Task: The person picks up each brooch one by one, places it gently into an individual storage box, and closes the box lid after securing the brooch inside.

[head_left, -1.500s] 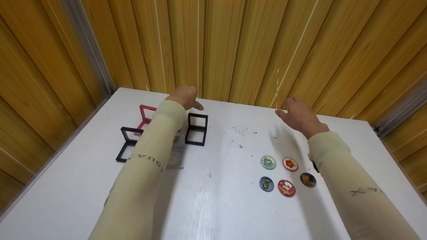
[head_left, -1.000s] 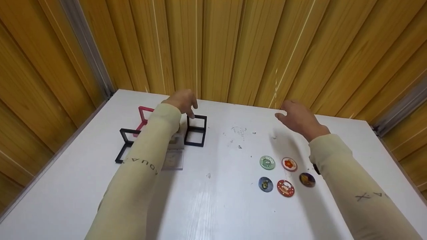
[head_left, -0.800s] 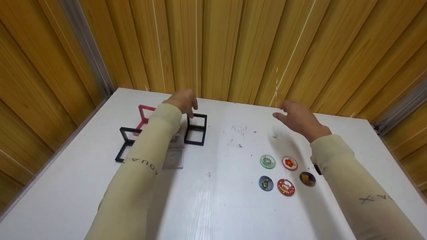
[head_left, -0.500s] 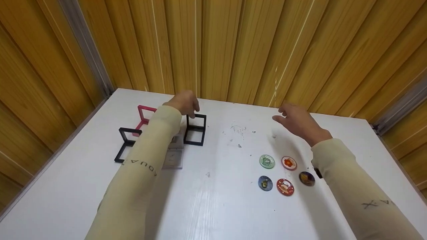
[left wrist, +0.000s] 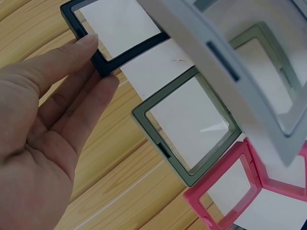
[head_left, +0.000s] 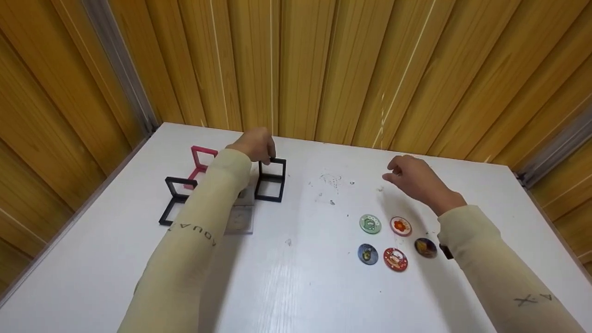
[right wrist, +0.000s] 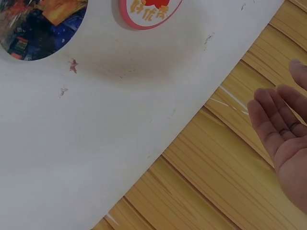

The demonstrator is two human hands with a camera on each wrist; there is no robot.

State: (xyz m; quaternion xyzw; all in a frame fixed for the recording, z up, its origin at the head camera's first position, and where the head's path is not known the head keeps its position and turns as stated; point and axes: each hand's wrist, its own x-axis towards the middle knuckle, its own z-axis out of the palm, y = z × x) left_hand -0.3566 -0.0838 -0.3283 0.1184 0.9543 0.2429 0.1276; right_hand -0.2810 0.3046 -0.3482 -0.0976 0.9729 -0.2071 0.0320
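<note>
My left hand (head_left: 255,144) reaches to the black hinged display frame (head_left: 271,182), which stands opened in an L on the white table. In the left wrist view, thumb and fingers pinch the top corner of that black frame (left wrist: 103,67). Beside it are a green frame (left wrist: 189,177), a pink frame (left wrist: 199,194) and a pale grey one (left wrist: 268,132). My right hand (head_left: 416,178) hovers with loosely bent fingers, holding nothing, beyond several round badges. Nearest it are a green badge (head_left: 370,224) and a white badge with a red flower (head_left: 401,226).
Nearer to me lie a blue badge (head_left: 367,254), a red badge (head_left: 396,259) and a dark one (head_left: 425,248). Another black frame (head_left: 173,208) stands at the left, partly behind my left sleeve (head_left: 194,236). A corrugated wood-look wall (head_left: 300,69) rises behind the table (head_left: 296,286).
My left thumb and fingers have come down onto the black frame's top corner. The right hand has sunk toward the badges, its fingers a little more bent. Badges and frames have stayed put.
</note>
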